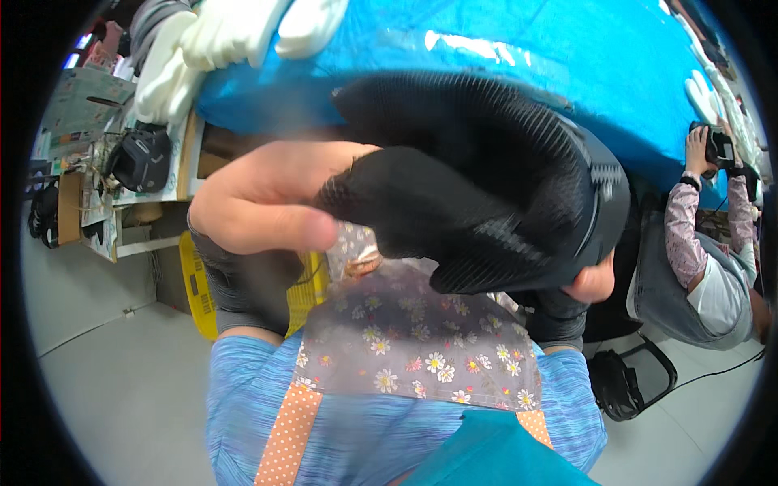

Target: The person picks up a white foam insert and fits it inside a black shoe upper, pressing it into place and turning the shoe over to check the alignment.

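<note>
A large black mesh shoe upper [486,186], hollow and finely ribbed, is held up in front of my chest. Its dark inside faces up toward me, and a textured strip runs along its right rim. My left hand [267,194], a little smeared by motion, closes on a loose flap at its left side, fingers going behind the cloth and thumb beside it. At the lower right rim only a fingertip of my right hand [593,279] shows, pressed on the edge. The rest of that hand is hidden behind the black piece.
A blue-covered table [519,36] stands ahead, with white sole-shaped pieces [235,32] piled at its left. Another black item [139,158] lies on a side bench. A yellow basket [194,283] is at lower left. At right, a person [697,251] handles a dark piece near a black chair [632,377].
</note>
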Demonstrator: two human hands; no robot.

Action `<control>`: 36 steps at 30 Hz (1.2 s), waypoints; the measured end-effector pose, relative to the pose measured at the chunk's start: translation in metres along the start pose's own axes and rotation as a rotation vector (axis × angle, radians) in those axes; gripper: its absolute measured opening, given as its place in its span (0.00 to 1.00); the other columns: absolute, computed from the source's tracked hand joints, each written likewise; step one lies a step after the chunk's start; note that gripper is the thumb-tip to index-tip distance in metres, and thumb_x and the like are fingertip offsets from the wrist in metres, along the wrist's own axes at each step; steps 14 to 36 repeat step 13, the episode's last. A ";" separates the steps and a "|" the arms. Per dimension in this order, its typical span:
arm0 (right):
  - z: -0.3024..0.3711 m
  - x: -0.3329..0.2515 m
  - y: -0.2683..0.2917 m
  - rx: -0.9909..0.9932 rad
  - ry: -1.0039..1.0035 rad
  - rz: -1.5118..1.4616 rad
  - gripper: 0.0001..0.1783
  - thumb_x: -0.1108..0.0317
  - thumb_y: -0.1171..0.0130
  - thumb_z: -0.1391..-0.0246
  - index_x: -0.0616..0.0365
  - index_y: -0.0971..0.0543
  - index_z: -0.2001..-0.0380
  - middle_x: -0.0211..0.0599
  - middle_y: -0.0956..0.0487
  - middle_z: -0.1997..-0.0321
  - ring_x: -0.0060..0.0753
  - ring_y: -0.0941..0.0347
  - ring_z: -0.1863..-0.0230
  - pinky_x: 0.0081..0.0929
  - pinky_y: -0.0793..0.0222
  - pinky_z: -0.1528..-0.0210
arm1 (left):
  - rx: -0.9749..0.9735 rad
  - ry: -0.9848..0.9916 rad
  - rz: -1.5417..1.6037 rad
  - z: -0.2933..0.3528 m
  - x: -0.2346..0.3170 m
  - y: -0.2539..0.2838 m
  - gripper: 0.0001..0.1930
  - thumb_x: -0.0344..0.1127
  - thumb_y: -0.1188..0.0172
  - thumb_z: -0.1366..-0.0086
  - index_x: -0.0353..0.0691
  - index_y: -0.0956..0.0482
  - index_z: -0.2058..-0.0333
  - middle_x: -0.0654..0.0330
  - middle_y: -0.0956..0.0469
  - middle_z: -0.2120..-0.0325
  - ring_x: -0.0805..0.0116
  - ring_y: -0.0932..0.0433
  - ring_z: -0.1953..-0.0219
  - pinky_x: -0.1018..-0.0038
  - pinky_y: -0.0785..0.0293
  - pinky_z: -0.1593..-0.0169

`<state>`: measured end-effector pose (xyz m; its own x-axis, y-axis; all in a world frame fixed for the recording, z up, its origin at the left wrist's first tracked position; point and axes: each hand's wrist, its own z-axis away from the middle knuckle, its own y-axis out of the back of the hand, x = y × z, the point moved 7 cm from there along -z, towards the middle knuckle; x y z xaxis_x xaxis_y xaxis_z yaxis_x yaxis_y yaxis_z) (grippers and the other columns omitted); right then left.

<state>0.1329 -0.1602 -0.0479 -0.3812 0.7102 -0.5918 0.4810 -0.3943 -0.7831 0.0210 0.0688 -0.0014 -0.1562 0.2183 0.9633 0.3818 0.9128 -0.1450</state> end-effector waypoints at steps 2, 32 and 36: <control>-0.002 0.000 0.003 -0.093 -0.173 0.409 0.36 0.69 0.44 0.64 0.68 0.31 0.46 0.46 0.22 0.58 0.44 0.23 0.58 0.42 0.26 0.53 | 0.081 -0.089 -0.127 -0.005 0.012 -0.001 0.31 0.54 0.49 0.32 0.21 0.21 0.63 0.37 0.22 0.58 0.43 0.23 0.52 0.58 0.30 0.48; 0.045 -0.026 -0.060 -0.671 -0.013 1.219 0.23 0.81 0.30 0.71 0.68 0.17 0.63 0.43 0.17 0.57 0.41 0.20 0.55 0.31 0.29 0.49 | 0.219 0.246 -0.074 -0.043 -0.017 0.012 0.18 0.31 0.40 0.34 0.31 0.29 0.48 0.58 0.23 0.52 0.72 0.28 0.47 0.74 0.33 0.43; 0.045 -0.026 -0.060 -0.671 -0.013 1.219 0.23 0.81 0.30 0.71 0.68 0.17 0.63 0.43 0.17 0.57 0.41 0.20 0.55 0.31 0.29 0.49 | 0.219 0.246 -0.074 -0.043 -0.017 0.012 0.18 0.31 0.40 0.34 0.31 0.29 0.48 0.58 0.23 0.52 0.72 0.28 0.47 0.74 0.33 0.43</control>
